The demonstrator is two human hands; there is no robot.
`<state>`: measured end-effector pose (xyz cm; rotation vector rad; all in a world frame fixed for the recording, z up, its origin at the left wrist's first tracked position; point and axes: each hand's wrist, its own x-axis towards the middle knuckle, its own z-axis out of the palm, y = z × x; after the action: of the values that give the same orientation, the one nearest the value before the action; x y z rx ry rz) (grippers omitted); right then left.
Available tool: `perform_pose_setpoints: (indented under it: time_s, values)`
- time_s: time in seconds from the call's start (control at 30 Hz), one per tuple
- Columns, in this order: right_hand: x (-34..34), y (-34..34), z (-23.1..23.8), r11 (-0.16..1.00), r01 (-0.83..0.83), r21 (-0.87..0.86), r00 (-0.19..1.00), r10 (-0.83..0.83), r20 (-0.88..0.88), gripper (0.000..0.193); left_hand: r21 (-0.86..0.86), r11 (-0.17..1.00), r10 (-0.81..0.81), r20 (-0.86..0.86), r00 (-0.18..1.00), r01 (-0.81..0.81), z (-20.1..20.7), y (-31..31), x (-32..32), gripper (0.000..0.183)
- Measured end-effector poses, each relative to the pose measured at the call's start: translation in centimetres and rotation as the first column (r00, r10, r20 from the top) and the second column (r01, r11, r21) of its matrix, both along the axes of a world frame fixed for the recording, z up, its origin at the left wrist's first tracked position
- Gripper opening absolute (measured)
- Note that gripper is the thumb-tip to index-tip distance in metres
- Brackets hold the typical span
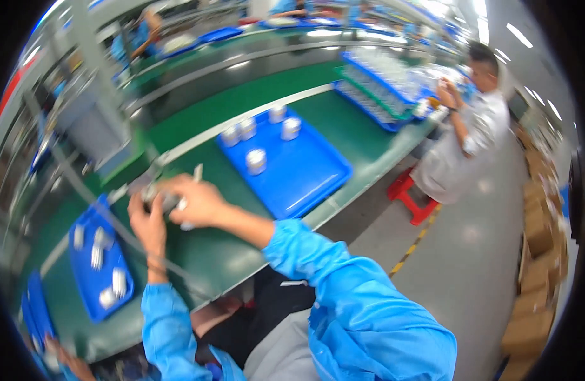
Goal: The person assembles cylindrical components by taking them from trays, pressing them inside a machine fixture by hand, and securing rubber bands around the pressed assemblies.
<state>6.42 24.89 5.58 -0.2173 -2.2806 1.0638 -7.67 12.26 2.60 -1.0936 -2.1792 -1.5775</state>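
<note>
My left hand (pixel 149 223) and my right hand (pixel 201 200) come together over the green bench, fingers curled around a small greyish-white piece (pixel 169 202). Motion blur and the fingers cover most of it, so its kind cannot be made out. Just beyond them stands a green-based bench fixture (pixel 128 166). To the right lies a blue tray (pixel 297 176) with several white cylindrical parts, one of them (pixel 256 162) standing nearest my right hand. On the left, a smaller blue tray (pixel 100 298) carries more white cylindrical parts (pixel 118 282).
Stacked blue and green crates (pixel 375 89) of clear pieces stand at the bench's far right. A person in a pale coat (pixel 460 152) sits there on a red stool (pixel 413 195). Another person's hand (pixel 70 360) shows at lower left. Cardboard boxes (pixel 537 273) line the right side.
</note>
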Motion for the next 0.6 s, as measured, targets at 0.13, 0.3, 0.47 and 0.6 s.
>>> perform_pose_setpoints:
  time_s: [0.13,0.3,0.47,0.6]
  values:
    - [2.1,0.4,-0.1,0.995,0.101,0.011,0.981,-0.098,-0.17,0.053,0.193,0.981,-0.052,0.215,0.975,0.01,1.2,-1.2,1.1,0.045]
    - [6.2,-0.8,-1.2,0.941,0.012,0.338,0.992,-0.053,0.112,0.05,0.05,0.995,-0.1,0.227,0.969,0.091,1.2,-6.9,5.9,0.052]
    - [8.1,-1.5,-1.1,0.966,-0.081,0.245,0.991,0.052,0.124,0.058,-0.166,0.974,-0.109,0.239,0.965,0.151,0.3,-9.3,8.9,0.054]
    - [8.7,-1.6,-1.5,0.976,-0.081,0.204,0.994,0.064,0.09,0.066,-0.231,0.966,-0.097,0.101,0.99,0.119,0.4,-9.1,8.8,0.053]
